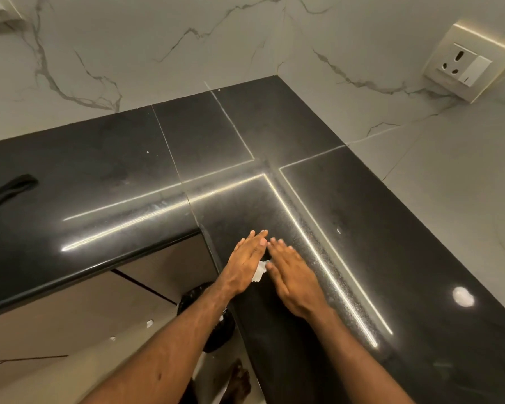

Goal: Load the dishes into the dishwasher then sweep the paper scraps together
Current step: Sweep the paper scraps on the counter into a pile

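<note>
A: Left hand (pixel 247 265) flat, fingers straight, on the black counter (pixel 105 176). Nothing gripped.

B: Paper scraps (pixel 260 270)?

A: White bits between both palms, touching them, near the counter's front edge. Right hand (pixel 293 279) flat too, holding nothing, fingertips nearly meeting the left's.

B: Risk?

A: Probably scraps slipping off the edge if pushed toward it; two bits (pixel 150 323) already lie on the floor (pixel 70 330). No dishwasher in view.

B: Text?

A: None legible. Wall socket (pixel 468 64) unmarked.

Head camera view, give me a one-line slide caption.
Both hands cup white paper scraps together on a black countertop.
</note>
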